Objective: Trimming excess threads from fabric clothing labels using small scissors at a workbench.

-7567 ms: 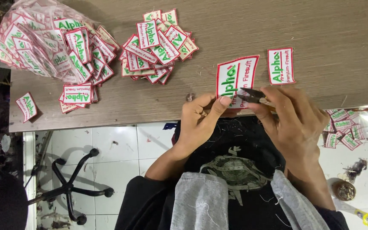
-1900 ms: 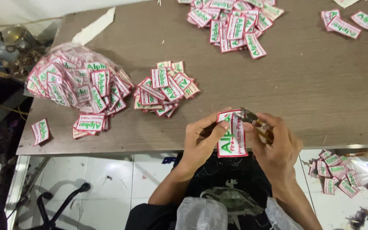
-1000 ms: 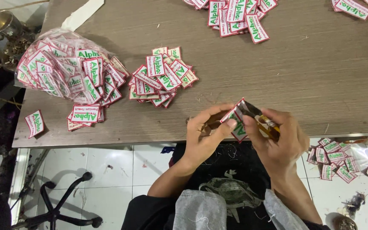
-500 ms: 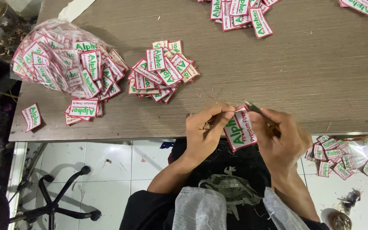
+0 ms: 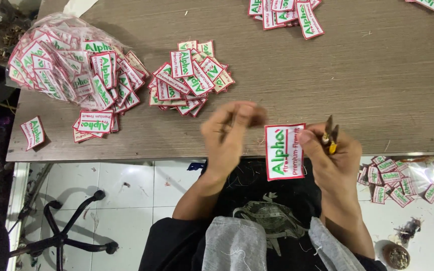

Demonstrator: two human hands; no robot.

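At the near edge of the wooden table, your right hand pinches a white cloth patch with a red border and green lettering, thumb pressed on its right edge. The patch hangs upright just past the table's edge, over your dark lap. The same hand is curled around a small pair of snips, whose tips stick up above your knuckles. Your left hand is blurred, just left of the patch and not touching it; its fingers are loosely bent and half open, holding nothing that can be made out.

Further back on the table, a loose pile of the same patches lies beyond your left hand, and beside it to the left a clear plastic bag bulges with more. One single patch sits alone near the table's left corner. Another heap lies at the far edge. On the tiled floor to your right, more patches are scattered.
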